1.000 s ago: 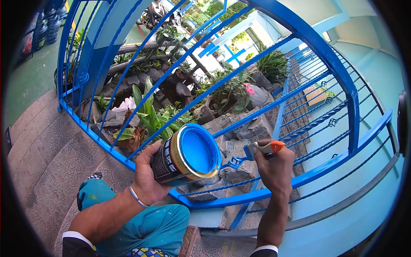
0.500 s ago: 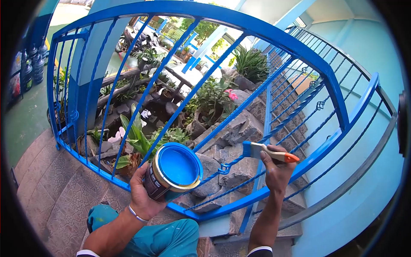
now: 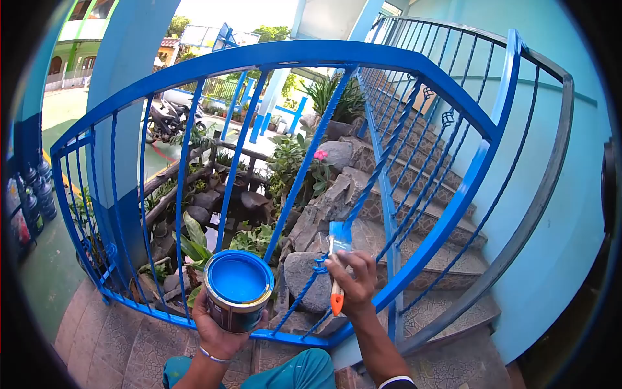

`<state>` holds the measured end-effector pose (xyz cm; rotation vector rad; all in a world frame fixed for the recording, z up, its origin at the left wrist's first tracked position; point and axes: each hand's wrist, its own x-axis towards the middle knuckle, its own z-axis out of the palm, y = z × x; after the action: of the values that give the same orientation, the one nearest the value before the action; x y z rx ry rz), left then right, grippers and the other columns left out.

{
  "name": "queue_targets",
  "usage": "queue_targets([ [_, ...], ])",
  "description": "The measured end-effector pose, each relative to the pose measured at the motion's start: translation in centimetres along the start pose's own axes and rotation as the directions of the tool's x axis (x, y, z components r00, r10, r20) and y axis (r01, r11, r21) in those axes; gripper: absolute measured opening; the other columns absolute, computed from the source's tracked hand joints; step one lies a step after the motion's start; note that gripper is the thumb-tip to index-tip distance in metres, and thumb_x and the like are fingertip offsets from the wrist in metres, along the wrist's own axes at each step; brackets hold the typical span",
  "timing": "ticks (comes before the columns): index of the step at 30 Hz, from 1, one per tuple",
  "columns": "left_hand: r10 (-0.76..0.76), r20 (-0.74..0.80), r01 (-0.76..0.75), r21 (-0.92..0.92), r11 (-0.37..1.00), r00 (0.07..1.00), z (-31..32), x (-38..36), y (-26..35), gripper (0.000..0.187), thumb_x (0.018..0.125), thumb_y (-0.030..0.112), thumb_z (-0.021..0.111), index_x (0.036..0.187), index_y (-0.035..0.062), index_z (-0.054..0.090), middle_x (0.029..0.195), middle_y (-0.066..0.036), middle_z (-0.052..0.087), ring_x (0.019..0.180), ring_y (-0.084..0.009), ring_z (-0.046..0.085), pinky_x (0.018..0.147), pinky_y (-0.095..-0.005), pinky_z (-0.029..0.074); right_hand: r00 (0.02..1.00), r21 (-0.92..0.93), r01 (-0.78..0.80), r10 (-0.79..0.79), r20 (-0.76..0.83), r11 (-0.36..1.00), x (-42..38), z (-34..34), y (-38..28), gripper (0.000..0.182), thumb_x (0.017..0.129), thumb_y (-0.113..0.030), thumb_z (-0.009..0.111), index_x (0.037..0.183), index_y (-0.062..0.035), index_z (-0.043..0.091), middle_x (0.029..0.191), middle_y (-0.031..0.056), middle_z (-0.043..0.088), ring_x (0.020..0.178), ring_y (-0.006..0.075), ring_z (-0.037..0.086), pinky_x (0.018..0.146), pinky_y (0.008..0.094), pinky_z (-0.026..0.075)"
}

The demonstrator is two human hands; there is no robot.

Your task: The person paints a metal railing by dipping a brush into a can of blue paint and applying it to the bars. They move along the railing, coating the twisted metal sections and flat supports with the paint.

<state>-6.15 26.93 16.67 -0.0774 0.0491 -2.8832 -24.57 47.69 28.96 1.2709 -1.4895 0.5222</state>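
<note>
My left hand is wrapped round a paint can, held upright just in front of the railing and full of bright blue paint. In my right hand is a paintbrush with a pale wooden handle and an orange tip pointing down. Its blue-coated bristles point up and lie right at a twisted bar of the blue metal railing. Just below the bristles, a small curled ornament sits on that bar.
Behind the railing lies a rock garden with plants and large stones. Tiled stairs climb at the right beside a light blue wall. A grey, unpainted-looking handrail curves there. Water bottles stand far left.
My right hand has moved left and turned the brush from nearly level to upright, bristles against the bar. The can has shifted slightly left and down as the view tilted up.
</note>
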Motion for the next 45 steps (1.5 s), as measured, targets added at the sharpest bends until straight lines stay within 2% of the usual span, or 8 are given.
queue_targets([
  [7, -0.015, 0.021, 0.015, -0.013, 1.0, 1.0, 0.0, 0.0, 0.0, 0.087, 0.094, 0.079, 0.051, 0.159, 0.021, 0.052, 0.153, -0.021, 0.06, 0.132, -0.0458, 0.061, 0.106, -0.0691, 0.049, 0.842, 0.409, -0.174, 0.351, -0.41, 0.896, 0.4, -1.2, 2.4, 0.024, 0.096, 0.004, 0.077, 0.12, 0.0001, 0.073, 0.123, 0.0208, 0.071, 0.111, 0.0321, 0.072, 0.093, 0.0406, 0.06],
  [10, -0.002, 0.031, 0.003, -0.027, 1.0, 1.0, 0.5, -0.2, -0.5, 0.095, 0.094, 0.081, 0.049, 0.16, 0.0135, 0.049, 0.148, -0.027, 0.057, 0.131, -0.0467, 0.057, 0.106, -0.0675, 0.049, 0.815, 0.184, -0.241, 0.302, -0.495, 0.953, 2.6, -0.3, 3.9, 0.025, 0.099, 0.002, 0.076, 0.124, 0.0009, 0.072, 0.125, 0.0218, 0.07, 0.111, 0.0329, 0.072, 0.096, 0.0412, 0.06],
  [16, -0.023, -0.061, 0.022, -0.011, 1.0, 0.998, 1.5, -0.5, -0.8, 0.094, 0.094, 0.079, 0.048, 0.16, 0.0124, 0.049, 0.148, -0.025, 0.06, 0.129, -0.0452, 0.06, 0.104, -0.0645, 0.051, 0.954, 0.085, -0.002, 0.027, -0.298, 0.996, 0.6, 1.8, 0.6, 0.035, 0.084, 0.003, 0.088, 0.117, -0.0076, 0.08, 0.121, 0.018, 0.074, 0.105, 0.0319, 0.073, 0.087, 0.0405, 0.062],
  [26, -0.032, -0.067, 0.033, 0.019, 0.999, 0.997, 0.5, 0.2, -0.8, 0.094, 0.092, 0.079, 0.053, 0.159, 0.0128, 0.05, 0.146, -0.025, 0.062, 0.128, -0.0453, 0.062, 0.103, -0.065, 0.052, 0.753, 0.351, -0.216, 0.384, -0.533, 0.911, 6.3, 0.4, 4.3, 0.024, 0.093, 0.005, 0.08, 0.116, 0.0001, 0.074, 0.119, 0.0199, 0.072, 0.103, 0.032, 0.074, 0.089, 0.0425, 0.062],
  [31, -0.033, -0.1, 0.031, -0.023, 0.999, 0.994, 1.2, -0.1, -1.0, 0.094, 0.093, 0.08, 0.049, 0.16, 0.0135, 0.05, 0.146, -0.025, 0.062, 0.127, -0.0454, 0.062, 0.103, -0.0667, 0.051, 0.912, 0.186, 0.007, 0.07, -0.404, 0.982, 3.4, 1.2, 1.5, 0.024, 0.09, 0.004, 0.082, 0.112, -0.0043, 0.078, 0.116, 0.0178, 0.074, 0.1, 0.0319, 0.075, 0.085, 0.041, 0.062],
  [37, -0.023, -0.071, 0.023, -0.003, 1.0, 0.997, 1.2, -0.3, -1.0, 0.094, 0.093, 0.081, 0.047, 0.16, 0.0148, 0.051, 0.15, -0.024, 0.061, 0.13, -0.046, 0.061, 0.104, -0.0675, 0.05, 0.778, 0.148, -0.108, 0.177, -0.603, 0.983, 8.1, -0.6, 5.2, 0.027, 0.095, 0.005, 0.077, 0.121, 0.0025, 0.073, 0.12, 0.0199, 0.073, 0.101, 0.0295, 0.075, 0.086, 0.0382, 0.063],
  [39, -0.021, -0.055, 0.022, 0.015, 1.0, 0.998, 0.9, -0.2, -1.0, 0.093, 0.093, 0.081, 0.047, 0.159, 0.0168, 0.052, 0.151, -0.023, 0.061, 0.131, -0.0458, 0.061, 0.105, -0.0676, 0.05, 0.793, 0.238, -0.139, 0.252, -0.555, 0.961, 9.2, 0.4, 6.0, 0.026, 0.094, 0.005, 0.078, 0.119, 0.0008, 0.076, 0.119, 0.0192, 0.074, 0.104, 0.0287, 0.074, 0.087, 0.0382, 0.063],
  [45, -0.033, 0.047, 0.032, 0.021, 0.999, 0.998, -0.1, 0.6, -0.9, 0.092, 0.094, 0.079, 0.046, 0.161, 0.0162, 0.051, 0.151, -0.025, 0.06, 0.132, -0.0463, 0.061, 0.107, -0.0663, 0.049, 0.945, 0.14, 0.06, -0.012, -0.326, 0.988, 6.3, -0.3, 1.5, 0.03, 0.081, 0.007, 0.087, 0.108, -0.0025, 0.081, 0.109, 0.0149, 0.076, 0.094, 0.0318, 0.076, 0.082, 0.0376, 0.063],
])
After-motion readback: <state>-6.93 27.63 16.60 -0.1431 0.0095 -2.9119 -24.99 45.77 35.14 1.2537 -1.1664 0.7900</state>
